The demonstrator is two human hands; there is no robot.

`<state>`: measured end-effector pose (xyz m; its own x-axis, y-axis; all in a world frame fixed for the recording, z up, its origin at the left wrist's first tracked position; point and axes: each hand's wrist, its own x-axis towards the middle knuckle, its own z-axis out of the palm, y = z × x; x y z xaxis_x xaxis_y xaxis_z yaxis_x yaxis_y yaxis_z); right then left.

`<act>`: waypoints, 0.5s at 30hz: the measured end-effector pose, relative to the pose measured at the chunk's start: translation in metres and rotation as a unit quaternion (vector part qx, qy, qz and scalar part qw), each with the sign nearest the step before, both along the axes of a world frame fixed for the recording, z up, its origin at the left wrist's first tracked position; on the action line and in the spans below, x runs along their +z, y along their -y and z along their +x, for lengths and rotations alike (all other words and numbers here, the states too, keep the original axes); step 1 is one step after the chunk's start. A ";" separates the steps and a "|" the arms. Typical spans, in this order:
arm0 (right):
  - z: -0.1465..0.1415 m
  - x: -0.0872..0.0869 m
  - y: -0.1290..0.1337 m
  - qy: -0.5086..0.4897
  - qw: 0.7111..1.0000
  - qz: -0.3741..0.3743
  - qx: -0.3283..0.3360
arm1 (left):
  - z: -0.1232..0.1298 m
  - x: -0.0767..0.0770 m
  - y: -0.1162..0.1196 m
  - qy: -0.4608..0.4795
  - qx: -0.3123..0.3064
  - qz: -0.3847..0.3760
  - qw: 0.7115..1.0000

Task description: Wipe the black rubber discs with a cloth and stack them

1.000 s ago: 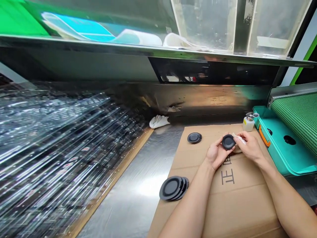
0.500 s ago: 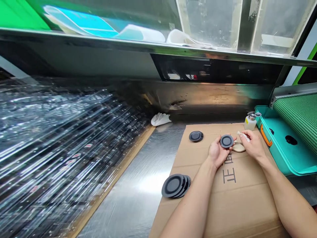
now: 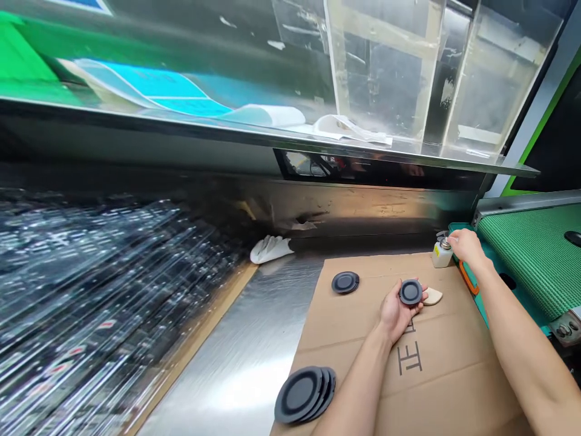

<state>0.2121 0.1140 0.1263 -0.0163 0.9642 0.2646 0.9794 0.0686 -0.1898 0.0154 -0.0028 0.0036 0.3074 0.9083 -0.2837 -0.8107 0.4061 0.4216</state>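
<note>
My left hand (image 3: pixel 396 310) holds a dark grey round disc (image 3: pixel 411 292) with a raised ring, its face turned up over the fingers. A beige round pad (image 3: pixel 433 296) lies on the cardboard, partly hidden behind those fingers. My right hand (image 3: pixel 466 247) reaches to the metal top of a small white pump bottle (image 3: pixel 442 254), fingertips pinched together at it. The white cloth it pinched earlier is hidden by the fingers now and lies nowhere else in view. Similar discs sit in a small stack (image 3: pixel 345 283) at the back left and a larger stack (image 3: pixel 299 396) nearer me.
A cardboard sheet (image 3: pixel 354 339) covers the metal bench (image 3: pixel 236 363). At the right are a teal bin (image 3: pixel 492 290) with an orange latch and a green conveyor belt (image 3: pixel 540 248). A white glove (image 3: pixel 271 249) lies near clear-wrapped material (image 3: pixel 104 315). A metal shelf edge (image 3: pixel 254 136) overhangs.
My right hand has moved from beside the beige pad, where it pinched a white cloth, to the bottle's top. My left hand still holds the disc. The view has tilted up.
</note>
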 end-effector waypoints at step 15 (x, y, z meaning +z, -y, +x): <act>-0.030 -0.044 0.074 -0.266 0.946 0.109 0.148 | -0.005 0.003 -0.007 -0.040 0.094 0.031 0.994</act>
